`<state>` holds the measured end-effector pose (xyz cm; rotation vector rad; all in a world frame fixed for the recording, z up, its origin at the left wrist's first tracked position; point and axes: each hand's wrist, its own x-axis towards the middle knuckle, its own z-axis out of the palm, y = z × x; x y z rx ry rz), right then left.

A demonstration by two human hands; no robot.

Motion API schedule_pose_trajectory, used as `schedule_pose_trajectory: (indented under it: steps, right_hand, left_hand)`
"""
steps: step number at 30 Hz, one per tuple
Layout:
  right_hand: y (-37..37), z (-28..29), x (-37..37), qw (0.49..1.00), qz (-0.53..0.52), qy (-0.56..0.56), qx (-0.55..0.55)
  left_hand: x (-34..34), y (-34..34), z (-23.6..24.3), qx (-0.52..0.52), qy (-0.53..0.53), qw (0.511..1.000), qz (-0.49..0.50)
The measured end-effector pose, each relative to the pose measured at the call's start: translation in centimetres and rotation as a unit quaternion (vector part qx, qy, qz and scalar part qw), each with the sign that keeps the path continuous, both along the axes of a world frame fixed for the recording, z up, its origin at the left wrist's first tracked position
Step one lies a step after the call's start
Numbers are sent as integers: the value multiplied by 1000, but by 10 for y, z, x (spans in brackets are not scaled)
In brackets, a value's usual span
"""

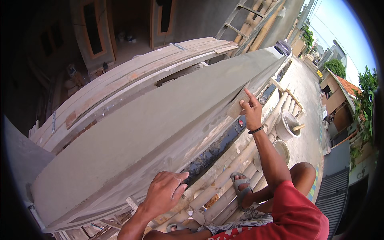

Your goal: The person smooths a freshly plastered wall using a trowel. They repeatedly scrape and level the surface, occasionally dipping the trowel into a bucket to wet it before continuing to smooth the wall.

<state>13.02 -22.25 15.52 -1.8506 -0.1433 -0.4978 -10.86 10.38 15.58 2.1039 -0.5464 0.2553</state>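
Observation:
A long ledge with smooth grey plaster [160, 100] runs from the lower left to the upper right. My right hand [252, 112], with a dark bead bracelet at the wrist, grips a small flat tan board [237, 105] against the ledge's street-side face. Its index finger stretches up along the board; how the other fingers close on it is partly hidden. Nearer to me, my left hand [162, 193] hovers in front of the ledge's lower side. Its thumb and index finger are apart, with nothing seen between them.
Below me, bamboo poles [218, 191] bridge a ditch of dark water [212, 154]; my sandalled foot [241, 186] rests on them. A white bucket [285, 130] stands at right. Wooden planks [120, 76] lie behind the ledge, and a ladder [232, 26] leans beyond.

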Motion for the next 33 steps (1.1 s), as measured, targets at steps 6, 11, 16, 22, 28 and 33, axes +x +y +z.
schedule_pose_trajectory:
  steps: [6,11,16,22,28,33]
  right_hand:
    - [-27,26,8,990,-1,-10,144]
    - [-22,6,19,996,23,68,51]
    - [-31,-104,-48,968,28,161,192]
    - [-35,-157,-104,813,187,369,410]
    - [-51,-180,-104,708,327,479,403]
    - [-22,-148,-59,701,439,552,109]
  left_hand:
    - [-9,3,1,29,32,999,-2]
    - [-9,-1,-12,49,63,996,-35]
    - [-5,-6,-22,85,114,987,-73]
    - [-18,0,-34,121,160,977,-75]
    - [-28,8,-41,123,205,966,-97]
    - [-31,10,-44,115,247,959,-81]
